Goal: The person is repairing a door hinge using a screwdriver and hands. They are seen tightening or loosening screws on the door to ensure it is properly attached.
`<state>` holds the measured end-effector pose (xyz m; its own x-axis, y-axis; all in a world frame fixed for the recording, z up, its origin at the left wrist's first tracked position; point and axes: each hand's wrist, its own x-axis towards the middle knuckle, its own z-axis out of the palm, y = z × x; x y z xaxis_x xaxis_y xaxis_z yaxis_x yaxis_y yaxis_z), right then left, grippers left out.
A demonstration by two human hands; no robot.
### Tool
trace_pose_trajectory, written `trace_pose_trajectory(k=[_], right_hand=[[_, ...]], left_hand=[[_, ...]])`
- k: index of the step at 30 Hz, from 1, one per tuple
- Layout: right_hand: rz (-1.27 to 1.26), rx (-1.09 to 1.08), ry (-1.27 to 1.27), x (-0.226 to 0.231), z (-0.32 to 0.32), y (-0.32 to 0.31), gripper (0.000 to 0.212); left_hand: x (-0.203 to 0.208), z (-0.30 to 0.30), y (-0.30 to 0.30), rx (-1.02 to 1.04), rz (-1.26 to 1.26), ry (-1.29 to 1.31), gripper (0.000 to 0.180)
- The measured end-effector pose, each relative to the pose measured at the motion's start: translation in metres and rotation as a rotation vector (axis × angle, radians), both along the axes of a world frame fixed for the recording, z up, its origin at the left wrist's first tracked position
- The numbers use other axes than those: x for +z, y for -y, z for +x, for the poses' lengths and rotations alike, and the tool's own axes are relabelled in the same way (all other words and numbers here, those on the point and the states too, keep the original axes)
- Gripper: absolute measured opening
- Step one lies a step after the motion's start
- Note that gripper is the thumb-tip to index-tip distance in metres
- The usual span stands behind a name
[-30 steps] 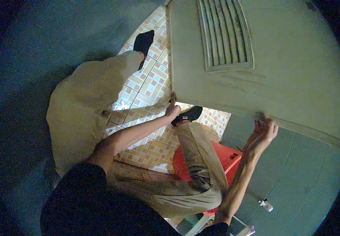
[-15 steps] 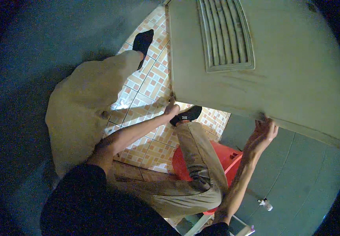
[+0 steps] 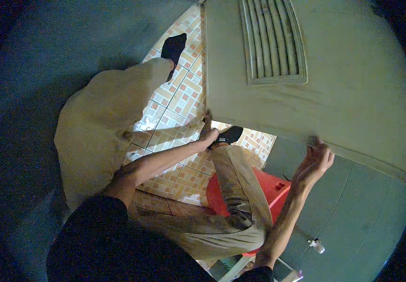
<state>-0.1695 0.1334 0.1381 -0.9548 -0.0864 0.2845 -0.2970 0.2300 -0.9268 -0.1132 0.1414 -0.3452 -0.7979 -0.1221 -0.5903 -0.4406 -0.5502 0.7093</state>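
A pale, louvred door panel (image 3: 353, 84) fills the upper right, its slatted vent (image 3: 273, 42) near the top and brownish smears along its lower part. At the panel's lower left corner is my left hand (image 3: 208, 134), closed on the edge with some fingers hidden. Farther right along the bottom edge, my right hand (image 3: 319, 157) has its fingers curled against the rim, fingertips partly out of sight behind it or in shadow.
My bent legs in tan trousers (image 3: 238, 178) and dark socks (image 3: 173, 47) rest on a patterned tile floor (image 3: 184, 101). Behind one knee stands a red plastic basin or bucket (image 3: 271, 185). A small tap (image 3: 316, 245) juts from the grey-green wall (image 3: 348, 207).
The left hand has shifted slightly right and down at the panel's corner, and its wrist has turned a little. The right hand keeps nearly the same place on the edge.
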Motion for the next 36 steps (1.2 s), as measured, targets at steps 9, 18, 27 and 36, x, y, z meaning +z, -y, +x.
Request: trace_pose_trajectory(k=[9, 18, 27, 36], right_hand=[[0.027, 0.082, -0.001, 0.002, -0.002, 0.000, 0.023], [0.090, 0.056, -0.069, -0.002, -0.006, -0.004, 0.022], [0.060, 0.134, -0.047, 0.000, 0.001, 0.001, 0.022], [0.122, 0.110, -0.042, 0.008, -0.006, 0.001, 0.025]], left_hand=[[0.000, -0.004, 0.006, -0.017, 0.020, -0.011, 0.059], [-0.005, -0.002, 0.006, -0.025, 0.052, -0.003, 0.058], [-0.003, -0.006, 0.002, -0.045, 0.084, -0.011, 0.058], [-0.004, -0.007, 0.002, -0.081, 0.101, -0.016, 0.057]])
